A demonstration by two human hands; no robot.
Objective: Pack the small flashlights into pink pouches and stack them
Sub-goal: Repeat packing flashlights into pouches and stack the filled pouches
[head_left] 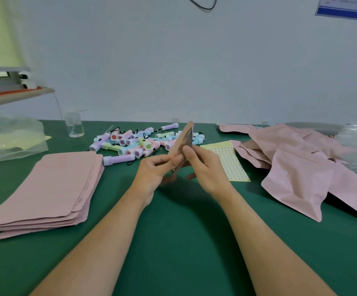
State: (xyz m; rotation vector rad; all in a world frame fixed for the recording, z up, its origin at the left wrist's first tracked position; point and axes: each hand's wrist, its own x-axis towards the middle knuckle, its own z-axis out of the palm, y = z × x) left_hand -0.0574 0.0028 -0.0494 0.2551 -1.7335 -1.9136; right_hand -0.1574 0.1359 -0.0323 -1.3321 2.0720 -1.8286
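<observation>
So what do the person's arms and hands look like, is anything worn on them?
Both forearms are bare right down to the bottom of the picture: no sleeves, gloves, watch or bracelets show. The left hand and the right hand are bare too; any ring would be too blurred to tell. No markings or cables on either arm.

pink pouches (45,189), green table (173,231), pastel flashlights (134,142)

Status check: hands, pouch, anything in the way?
Left hand and right hand both pinch one pink pouch, held edge-on above the table. Flashlight pile behind it, flat pouch stack left. Nothing blocking.
</observation>
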